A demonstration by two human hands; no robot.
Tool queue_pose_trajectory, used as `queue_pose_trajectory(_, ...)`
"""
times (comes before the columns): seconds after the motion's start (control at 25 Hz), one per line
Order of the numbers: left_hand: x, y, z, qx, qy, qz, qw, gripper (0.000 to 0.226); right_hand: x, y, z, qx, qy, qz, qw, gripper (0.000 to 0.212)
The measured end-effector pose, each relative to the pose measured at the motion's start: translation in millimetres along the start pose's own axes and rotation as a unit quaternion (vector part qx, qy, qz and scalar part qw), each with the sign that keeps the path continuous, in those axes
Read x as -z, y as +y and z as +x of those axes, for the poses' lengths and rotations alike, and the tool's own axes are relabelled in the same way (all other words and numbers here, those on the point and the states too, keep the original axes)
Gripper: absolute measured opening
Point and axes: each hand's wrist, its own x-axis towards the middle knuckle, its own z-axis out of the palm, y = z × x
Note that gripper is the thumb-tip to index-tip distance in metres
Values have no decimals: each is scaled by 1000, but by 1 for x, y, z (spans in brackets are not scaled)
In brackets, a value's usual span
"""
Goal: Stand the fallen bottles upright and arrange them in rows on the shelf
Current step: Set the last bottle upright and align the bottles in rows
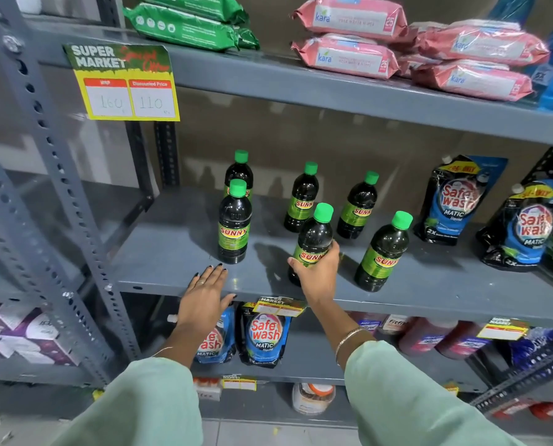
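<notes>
Gripping a front bottle [312,243] with our right hand [318,272] to line it up, we rest our open, empty left hand [204,297] on the shelf [429,284] edge for balance.

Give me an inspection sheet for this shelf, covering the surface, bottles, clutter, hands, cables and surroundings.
Surface: grey metal shelf, bare patches at the left and front.
Job's things: six Sunny bottles, all upright; two at left one behind the other, two at the back, one front right, one in hand. Rows loose.
Clutter: Safewash pouches at the right end of the same shelf.
Hands: left hand open, flat on the shelf's front edge; right hand in a grip around the held bottle.
Cables: nothing seen.
Surroundings: pink wipes packs above, price tag, more pouches below.
</notes>
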Motion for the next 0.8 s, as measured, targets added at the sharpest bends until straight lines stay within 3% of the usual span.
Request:
queue_pose_trajectory(0.08, -1, -4, -2, 7, 2, 8, 1000, 63, -4, -2, -15, 8, 71, -16, 997, 90)
queue_pose_trajectory(0.2, 2, -18, -5, 31, 2, 30, 999, 69, -22, -2, -50, 27, 138, -12, 990, 60)
queue_pose_trajectory(0.32, 9, -36, -5, 66, 0, 46, 997, 76, -47, -8, -66, 62, 15, -29, 998, 56)
queue_pose_trajectory(0.48, 20, -64, -5, 104, -22, 57, 993, 85, -80, -38, -44, 82, -135, -43, 987, 82)
queue_pose_trajectory(0.6, 24, -74, -5, 112, -38, 53, 992, 85, -97, -55, -24, 59, -163, -33, 984, 93)
queue_pose_trajectory(0.8, 25, -78, -5, 109, -35, 28, 993, 82, -116, -61, -13, 25, -149, -12, 988, 80)
